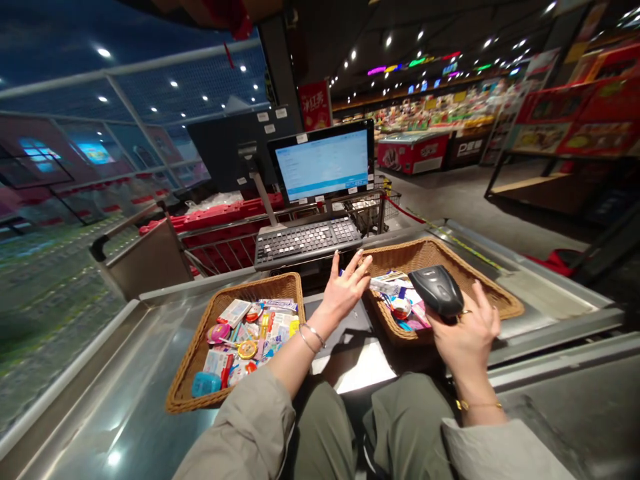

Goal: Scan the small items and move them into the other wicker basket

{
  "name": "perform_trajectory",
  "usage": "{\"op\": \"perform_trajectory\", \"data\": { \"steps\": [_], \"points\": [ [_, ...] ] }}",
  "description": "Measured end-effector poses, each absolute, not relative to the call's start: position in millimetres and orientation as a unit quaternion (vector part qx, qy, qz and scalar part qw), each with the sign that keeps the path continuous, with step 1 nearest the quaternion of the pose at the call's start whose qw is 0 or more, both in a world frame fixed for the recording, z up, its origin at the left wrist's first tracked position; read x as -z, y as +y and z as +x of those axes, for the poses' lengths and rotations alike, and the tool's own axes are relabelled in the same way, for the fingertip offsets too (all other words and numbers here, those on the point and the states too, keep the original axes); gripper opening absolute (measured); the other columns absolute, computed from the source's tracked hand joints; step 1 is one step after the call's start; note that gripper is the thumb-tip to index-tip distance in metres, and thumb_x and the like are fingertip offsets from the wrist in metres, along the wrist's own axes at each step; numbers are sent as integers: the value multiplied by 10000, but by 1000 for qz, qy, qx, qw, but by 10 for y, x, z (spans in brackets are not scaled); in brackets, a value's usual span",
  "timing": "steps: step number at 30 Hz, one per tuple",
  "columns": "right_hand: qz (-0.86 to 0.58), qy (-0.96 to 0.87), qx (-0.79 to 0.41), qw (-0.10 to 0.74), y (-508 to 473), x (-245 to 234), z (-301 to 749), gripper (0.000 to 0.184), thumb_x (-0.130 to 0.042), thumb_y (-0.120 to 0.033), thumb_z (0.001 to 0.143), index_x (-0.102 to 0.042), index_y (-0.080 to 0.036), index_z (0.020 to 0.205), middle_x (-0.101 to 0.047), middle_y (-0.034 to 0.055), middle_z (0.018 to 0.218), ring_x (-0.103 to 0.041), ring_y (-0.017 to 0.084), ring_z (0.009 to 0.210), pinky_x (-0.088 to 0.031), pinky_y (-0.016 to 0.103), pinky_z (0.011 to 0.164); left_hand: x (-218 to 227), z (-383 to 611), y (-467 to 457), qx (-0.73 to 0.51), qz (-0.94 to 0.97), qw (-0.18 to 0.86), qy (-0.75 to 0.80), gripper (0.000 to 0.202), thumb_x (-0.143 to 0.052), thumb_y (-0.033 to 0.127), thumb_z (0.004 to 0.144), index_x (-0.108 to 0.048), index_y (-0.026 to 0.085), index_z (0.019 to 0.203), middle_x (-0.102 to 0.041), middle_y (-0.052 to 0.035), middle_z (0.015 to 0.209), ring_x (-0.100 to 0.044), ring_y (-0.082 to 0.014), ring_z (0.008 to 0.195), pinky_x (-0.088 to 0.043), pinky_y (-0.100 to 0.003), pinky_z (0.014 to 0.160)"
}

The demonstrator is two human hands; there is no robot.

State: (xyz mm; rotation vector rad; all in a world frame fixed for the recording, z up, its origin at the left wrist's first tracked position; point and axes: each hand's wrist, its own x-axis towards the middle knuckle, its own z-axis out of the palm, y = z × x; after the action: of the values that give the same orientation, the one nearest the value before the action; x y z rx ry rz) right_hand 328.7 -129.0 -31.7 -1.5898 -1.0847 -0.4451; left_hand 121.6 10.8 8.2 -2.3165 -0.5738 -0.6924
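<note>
My right hand grips a black handheld barcode scanner above the right wicker basket. That basket holds small colourful packets, partly hidden by the scanner and hand. My left hand hangs open between the two baskets, fingers spread, palm facing away, with nothing clearly in it. A small blue sliver shows just behind its fingers. The left wicker basket is full of small packaged goods, including a blue round-cornered box.
The baskets sit on a stainless steel checkout counter. Beyond them stand a keyboard and a lit monitor. A red-and-metal cart stands behind at left; a freezer chest and red shelving lie farther off.
</note>
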Motion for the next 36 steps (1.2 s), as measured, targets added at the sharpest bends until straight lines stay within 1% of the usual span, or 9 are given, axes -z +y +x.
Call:
{"op": "perform_trajectory", "data": {
  "steps": [4,6,9,13,19,22,25,30,36],
  "points": [
    [-671,-448,194,559,-1323,341,3357,381,-703,-484,831,-718,-159,1029,-736,176,1155,-503,398,1395,-282,625,1159,-93,1386,104,223,-911,270,-217,250,-495,217,1049,-723,254,1146,-426,-26,1618,-210,-280,1561,105,-689,1235],
    [-670,-444,202,560,-1339,344,3385,358,-704,-468,833,-721,-162,1017,-740,171,1133,-511,397,1389,-298,619,1153,-88,1518,115,222,-913,256,-228,280,-485,203,1047,-708,257,1207,-423,-33,1620,-196,-291,1565,89,-713,1232],
    [-674,-439,208,556,-1363,347,3431,347,-715,-460,828,-718,-169,1016,-742,158,1136,-520,391,1383,-296,611,1158,-58,1732,129,226,-903,240,-275,373,-452,165,1039,-634,222,1360,-401,-68,1628,-178,-321,1570,81,-753,1219],
    [-677,-435,218,552,-1387,372,3494,363,-726,-476,819,-715,-170,1014,-740,166,1146,-532,395,1366,-309,608,1148,-7,1877,106,209,-902,221,-307,474,-405,154,1033,-516,181,1493,-344,-94,1656,-140,-322,1584,54,-752,1232],
    [-682,-426,219,552,-1371,409,3484,350,-701,-490,825,-709,-176,979,-740,164,1136,-530,392,1369,-297,613,1149,25,1730,59,199,-902,212,-320,463,-419,205,1032,-523,169,1482,-360,-116,1654,-181,-317,1589,29,-744,1244],
    [-681,-426,209,558,-1346,403,3425,360,-710,-507,818,-711,-182,973,-741,162,1135,-538,389,1363,-302,600,1142,36,1620,28,202,-898,210,-331,461,-411,290,1051,-525,163,1479,-364,-118,1653,-192,-326,1588,17,-753,1239],
    [-674,-435,203,562,-1317,390,3352,375,-728,-503,816,-712,-174,994,-740,172,1153,-539,396,1365,-316,598,1133,51,1511,-34,206,-894,209,-340,509,-400,380,1060,-490,164,1511,-332,-106,1668,-158,-325,1595,41,-752,1234],
    [-667,-454,190,559,-1257,373,3192,398,-719,-510,825,-708,-179,1047,-736,175,1162,-525,399,1381,-316,614,1137,71,1288,-165,202,-885,211,-362,604,-467,447,1032,-414,173,1568,-280,-112,1686,-86,-311,1605,64,-728,1241],
    [-649,-488,170,558,-1165,367,2985,457,-711,-530,837,-692,-171,1118,-729,191,1186,-519,400,1385,-307,640,1147,83,889,-235,200,-871,215,-394,607,-506,457,1016,-442,183,1554,-300,-115,1680,-86,-308,1606,60,-724,1245]
  ]
}}
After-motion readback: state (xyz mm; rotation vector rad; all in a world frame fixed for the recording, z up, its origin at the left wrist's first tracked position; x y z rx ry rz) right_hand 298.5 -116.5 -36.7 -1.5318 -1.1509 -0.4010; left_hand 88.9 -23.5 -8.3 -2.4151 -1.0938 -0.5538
